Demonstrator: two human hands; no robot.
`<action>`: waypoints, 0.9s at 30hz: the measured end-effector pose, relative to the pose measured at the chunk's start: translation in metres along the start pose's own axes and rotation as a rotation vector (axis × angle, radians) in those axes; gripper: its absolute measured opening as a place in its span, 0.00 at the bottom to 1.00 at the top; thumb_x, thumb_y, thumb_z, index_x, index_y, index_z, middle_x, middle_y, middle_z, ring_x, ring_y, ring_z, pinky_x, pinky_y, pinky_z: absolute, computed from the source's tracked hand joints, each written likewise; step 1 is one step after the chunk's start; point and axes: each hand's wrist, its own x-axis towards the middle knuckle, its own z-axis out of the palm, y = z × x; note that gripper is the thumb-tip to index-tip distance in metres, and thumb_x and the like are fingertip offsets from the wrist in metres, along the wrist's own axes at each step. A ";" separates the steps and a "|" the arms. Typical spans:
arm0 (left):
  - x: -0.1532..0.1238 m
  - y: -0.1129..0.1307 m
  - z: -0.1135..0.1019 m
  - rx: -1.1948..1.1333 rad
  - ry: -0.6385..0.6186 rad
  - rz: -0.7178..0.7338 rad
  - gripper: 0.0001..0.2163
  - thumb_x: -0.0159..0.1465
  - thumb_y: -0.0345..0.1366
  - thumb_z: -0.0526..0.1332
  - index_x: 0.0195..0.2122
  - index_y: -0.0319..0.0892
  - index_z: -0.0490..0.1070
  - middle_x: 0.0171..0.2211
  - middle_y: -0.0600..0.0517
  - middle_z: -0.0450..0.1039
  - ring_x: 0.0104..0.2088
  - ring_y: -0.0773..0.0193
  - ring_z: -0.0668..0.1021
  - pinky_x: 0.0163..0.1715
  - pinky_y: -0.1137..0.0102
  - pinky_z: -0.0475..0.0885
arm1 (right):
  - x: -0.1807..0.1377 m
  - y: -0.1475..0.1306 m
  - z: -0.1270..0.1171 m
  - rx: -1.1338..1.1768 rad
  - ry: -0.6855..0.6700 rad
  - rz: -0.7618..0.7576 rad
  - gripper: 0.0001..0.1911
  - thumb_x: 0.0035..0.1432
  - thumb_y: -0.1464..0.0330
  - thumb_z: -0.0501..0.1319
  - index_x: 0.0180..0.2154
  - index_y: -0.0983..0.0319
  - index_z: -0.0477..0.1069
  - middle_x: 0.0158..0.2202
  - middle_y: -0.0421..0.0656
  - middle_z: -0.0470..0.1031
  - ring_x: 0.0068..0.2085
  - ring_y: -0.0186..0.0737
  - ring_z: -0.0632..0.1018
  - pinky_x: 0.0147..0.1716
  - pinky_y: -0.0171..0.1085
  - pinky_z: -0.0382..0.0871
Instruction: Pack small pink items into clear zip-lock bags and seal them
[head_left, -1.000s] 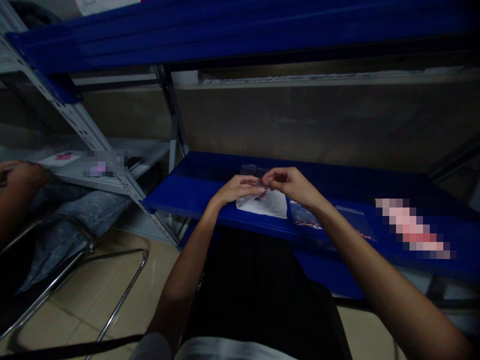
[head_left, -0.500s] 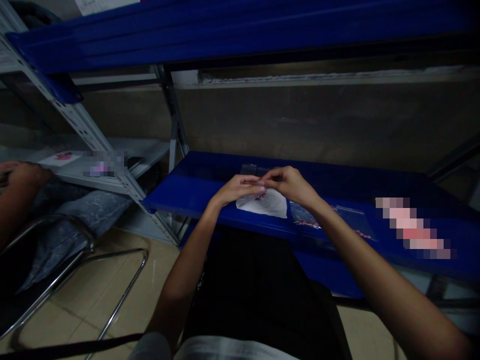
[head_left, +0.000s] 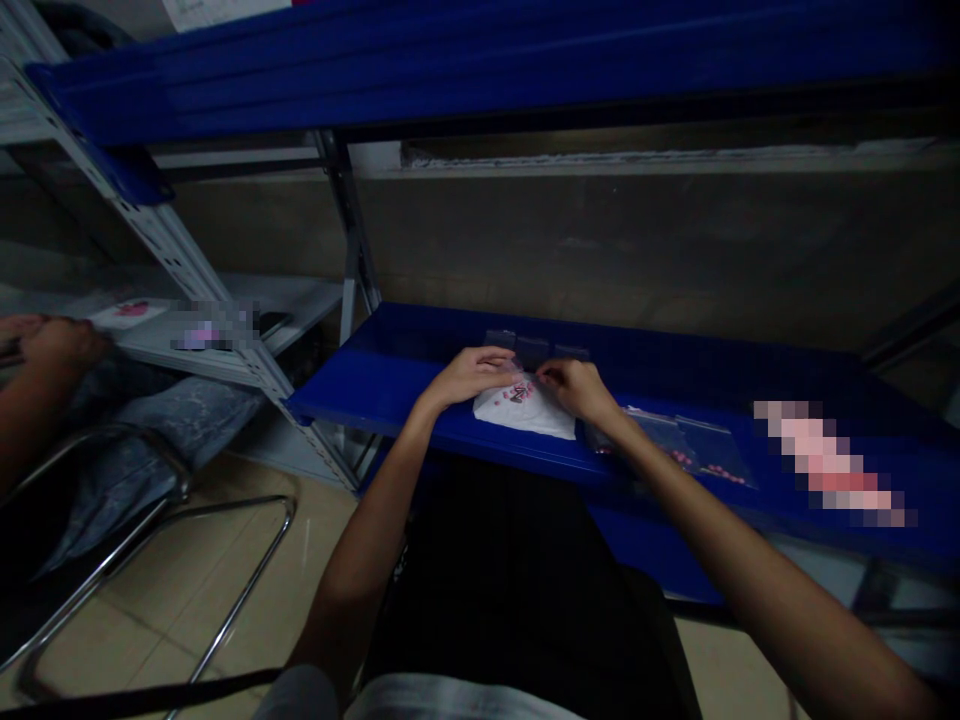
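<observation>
A white sheet [head_left: 525,420], paper or cloth, lies at the front edge of the blue shelf [head_left: 420,340]. On it is a loose cluster of small pink pieces [head_left: 519,390], bead-like, with something dark among them. My left hand [head_left: 471,380] is over the sheet's left back part, thumb and fingers closing together; what is between them is too small to make out. My right hand [head_left: 576,388] rests over the sheet's right side with curled, pinching fingertips, their contents hidden. Behind the hands lie small clear plastic bags [head_left: 531,348].
Clear zip bags [head_left: 724,455] with pink beads lie right of the sheet, partly under my right forearm. Farther right is a blurred-out pinkish item [head_left: 832,465]. An upright metal post [head_left: 187,260] and a person's hand [head_left: 64,345] are at left, above a chair frame [head_left: 255,570].
My right hand has moved right and slightly down, away from my left hand, which stays nearly in place. More of the pink pieces on the white sheet now shows.
</observation>
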 end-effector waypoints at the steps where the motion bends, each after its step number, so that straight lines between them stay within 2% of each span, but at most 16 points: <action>1: 0.000 -0.001 0.000 0.006 0.006 -0.001 0.27 0.54 0.38 0.76 0.54 0.34 0.76 0.48 0.39 0.79 0.45 0.58 0.81 0.52 0.59 0.72 | 0.000 0.002 0.005 -0.029 0.005 0.008 0.14 0.61 0.74 0.59 0.42 0.60 0.82 0.41 0.48 0.84 0.41 0.45 0.82 0.41 0.36 0.69; 7: 0.002 -0.005 -0.001 0.058 0.014 0.005 0.28 0.54 0.40 0.76 0.54 0.34 0.75 0.49 0.38 0.79 0.44 0.58 0.81 0.50 0.59 0.74 | 0.003 0.007 0.018 -0.109 -0.032 0.018 0.13 0.64 0.72 0.59 0.43 0.59 0.83 0.41 0.49 0.84 0.43 0.45 0.83 0.41 0.34 0.69; 17: 0.001 -0.005 -0.003 0.117 0.036 0.004 0.27 0.52 0.41 0.77 0.51 0.34 0.75 0.46 0.39 0.79 0.43 0.60 0.80 0.48 0.61 0.74 | 0.008 0.011 0.018 -0.096 -0.054 0.032 0.11 0.62 0.74 0.59 0.39 0.62 0.81 0.39 0.50 0.84 0.38 0.44 0.82 0.37 0.35 0.67; 20: 0.002 -0.006 -0.002 0.143 0.053 0.006 0.28 0.50 0.42 0.78 0.49 0.35 0.75 0.44 0.41 0.79 0.41 0.60 0.80 0.45 0.62 0.75 | 0.008 0.012 0.011 0.015 -0.009 0.054 0.08 0.60 0.73 0.61 0.36 0.63 0.80 0.36 0.49 0.83 0.36 0.43 0.81 0.35 0.35 0.67; 23: 0.003 -0.009 -0.001 0.170 0.064 0.026 0.28 0.49 0.43 0.78 0.48 0.35 0.75 0.42 0.42 0.78 0.39 0.61 0.80 0.43 0.63 0.75 | 0.008 0.006 -0.001 0.232 0.011 0.089 0.06 0.58 0.68 0.63 0.33 0.63 0.78 0.33 0.47 0.82 0.33 0.42 0.79 0.33 0.36 0.68; 27: 0.003 -0.010 0.001 0.179 0.069 0.048 0.29 0.49 0.43 0.78 0.48 0.36 0.74 0.42 0.43 0.78 0.39 0.62 0.80 0.43 0.63 0.75 | 0.007 -0.017 -0.018 0.537 -0.043 0.051 0.14 0.57 0.58 0.66 0.35 0.63 0.77 0.33 0.47 0.81 0.33 0.41 0.77 0.33 0.38 0.70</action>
